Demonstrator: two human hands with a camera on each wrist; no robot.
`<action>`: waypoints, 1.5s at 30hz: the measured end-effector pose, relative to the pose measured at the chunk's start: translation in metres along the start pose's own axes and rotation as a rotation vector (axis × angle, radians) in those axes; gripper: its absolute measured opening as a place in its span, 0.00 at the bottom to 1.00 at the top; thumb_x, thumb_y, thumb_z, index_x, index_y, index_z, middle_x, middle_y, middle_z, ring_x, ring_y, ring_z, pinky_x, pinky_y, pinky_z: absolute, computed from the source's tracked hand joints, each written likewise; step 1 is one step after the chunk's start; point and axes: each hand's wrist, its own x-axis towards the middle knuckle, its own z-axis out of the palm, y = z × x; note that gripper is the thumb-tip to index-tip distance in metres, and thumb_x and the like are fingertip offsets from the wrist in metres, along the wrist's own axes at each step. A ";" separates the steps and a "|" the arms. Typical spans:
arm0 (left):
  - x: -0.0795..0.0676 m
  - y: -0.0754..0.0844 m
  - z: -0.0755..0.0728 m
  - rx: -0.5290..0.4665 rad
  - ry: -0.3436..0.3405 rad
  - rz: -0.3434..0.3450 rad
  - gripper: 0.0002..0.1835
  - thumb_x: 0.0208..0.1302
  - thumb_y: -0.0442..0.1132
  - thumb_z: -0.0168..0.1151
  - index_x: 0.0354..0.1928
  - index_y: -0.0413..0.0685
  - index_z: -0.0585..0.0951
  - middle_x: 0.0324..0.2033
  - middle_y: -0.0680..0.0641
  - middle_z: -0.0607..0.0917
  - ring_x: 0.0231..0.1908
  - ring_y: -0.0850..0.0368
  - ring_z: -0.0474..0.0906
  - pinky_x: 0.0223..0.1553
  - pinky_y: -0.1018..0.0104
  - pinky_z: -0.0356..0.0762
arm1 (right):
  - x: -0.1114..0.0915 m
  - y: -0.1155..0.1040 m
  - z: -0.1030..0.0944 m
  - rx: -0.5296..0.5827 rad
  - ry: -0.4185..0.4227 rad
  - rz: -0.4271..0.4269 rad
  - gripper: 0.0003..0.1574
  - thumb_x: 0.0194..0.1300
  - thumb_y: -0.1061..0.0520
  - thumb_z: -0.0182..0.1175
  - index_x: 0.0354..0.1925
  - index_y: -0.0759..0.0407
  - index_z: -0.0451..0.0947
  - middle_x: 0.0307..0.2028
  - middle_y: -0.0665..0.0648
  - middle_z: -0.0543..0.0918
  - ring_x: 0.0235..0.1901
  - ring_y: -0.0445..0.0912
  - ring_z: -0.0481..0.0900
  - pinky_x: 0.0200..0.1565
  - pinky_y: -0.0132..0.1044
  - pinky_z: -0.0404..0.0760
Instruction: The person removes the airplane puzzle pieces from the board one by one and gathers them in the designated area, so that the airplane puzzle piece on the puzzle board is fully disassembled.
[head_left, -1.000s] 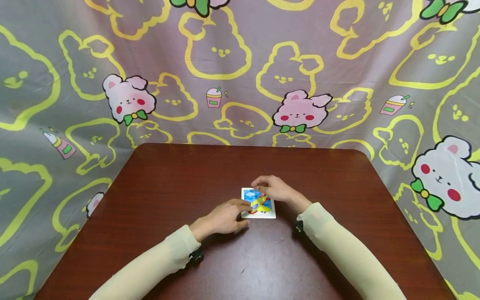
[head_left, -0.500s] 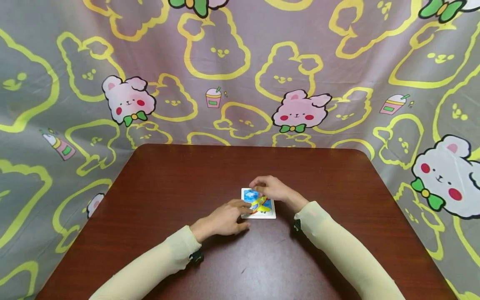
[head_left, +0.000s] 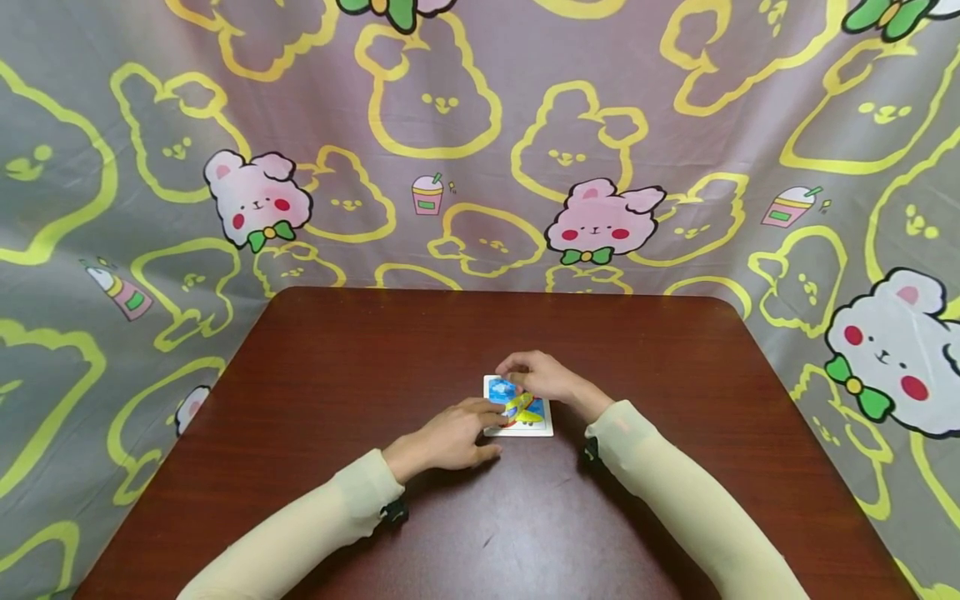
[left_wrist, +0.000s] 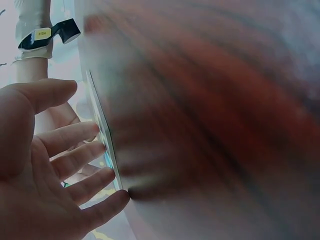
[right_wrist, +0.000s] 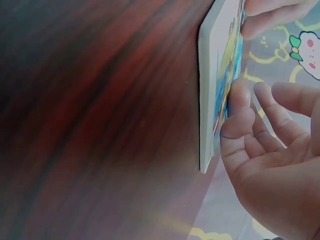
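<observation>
Board (head_left: 529, 427) is laid picture-up on the desk (head_left: 360, 350); the yellow plane (head_left: 531, 417) on its face is partly covered by fingers.

Left grip: left hand (head_left: 455, 435) is placed at the board's left edge, fingers spread and nearly straight, tips at or over that edge, nothing grasped. Right grip: right hand (head_left: 545, 377) is held over the board's far right corner, fingers loosely bent, thumb clear of index, tips on or just above the face. No hold can be made out.

Step in hand, as judged: board steadied from the left, face worked from the right. Left pressure is best kept light and flat; right tips should be pressed straight down, since the board could be shifted by sideways drag.

Containers: only the board might count, as a shallow tray. Whether loose pieces are seated in it can't be told.
</observation>
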 end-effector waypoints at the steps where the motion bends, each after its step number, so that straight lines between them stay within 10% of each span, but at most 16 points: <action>1: 0.000 0.000 0.000 -0.003 -0.003 -0.002 0.25 0.64 0.49 0.65 0.61 0.50 0.81 0.65 0.45 0.78 0.69 0.46 0.70 0.69 0.51 0.68 | 0.000 0.000 0.000 0.001 -0.002 0.002 0.15 0.73 0.58 0.55 0.53 0.60 0.81 0.48 0.59 0.86 0.32 0.44 0.84 0.33 0.35 0.83; 45: 0.002 0.004 -0.001 0.038 -0.041 -0.021 0.27 0.65 0.51 0.64 0.64 0.51 0.79 0.68 0.46 0.76 0.70 0.46 0.68 0.65 0.46 0.73 | 0.009 -0.004 0.005 -0.052 0.116 -0.003 0.10 0.63 0.65 0.63 0.43 0.59 0.86 0.38 0.56 0.88 0.33 0.41 0.80 0.31 0.32 0.77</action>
